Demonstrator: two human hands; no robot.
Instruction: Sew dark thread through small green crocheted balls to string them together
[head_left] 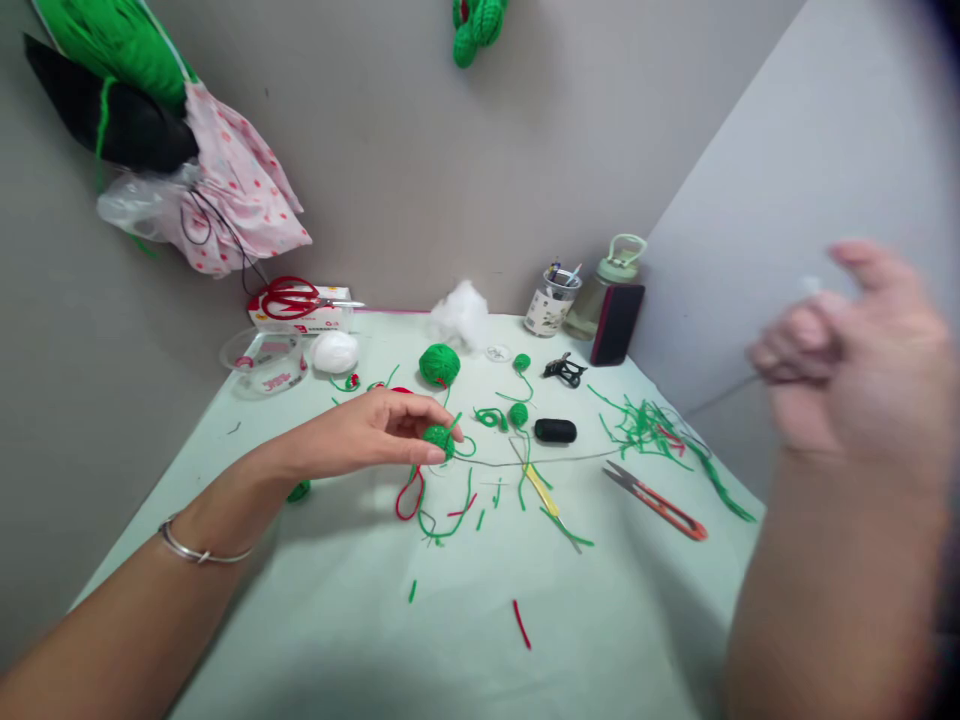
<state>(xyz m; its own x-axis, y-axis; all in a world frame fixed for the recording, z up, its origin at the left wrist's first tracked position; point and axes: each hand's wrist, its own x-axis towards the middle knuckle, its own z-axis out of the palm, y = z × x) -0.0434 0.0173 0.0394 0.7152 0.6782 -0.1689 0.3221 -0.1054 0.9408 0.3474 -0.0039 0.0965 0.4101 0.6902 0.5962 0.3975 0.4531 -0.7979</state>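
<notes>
My left hand [390, 430] pinches a small green crocheted piece [439, 440] between thumb and fingers, just above the table. A long dark thread [555, 461] runs from this piece across to the right. My right hand [847, 350] is raised high at the right and blurred by motion, its fingers curled on the thread; whether a needle is also in them cannot be seen. Below the left hand lie a red yarn loop [409, 497] and green yarn tails [442, 537]. A yellow-handled crochet hook [542, 490] rests between the hands, near orange thread snips [660, 502].
Farther back are a green yarn ball [439, 366], white stuffing [461, 315], a black case [555, 431], a black clip [564, 371] and a phone [618, 325] against a bottle [592, 300]. Yarn scraps [649, 425] pile up at right. Red scissors [289, 298] lie on a box.
</notes>
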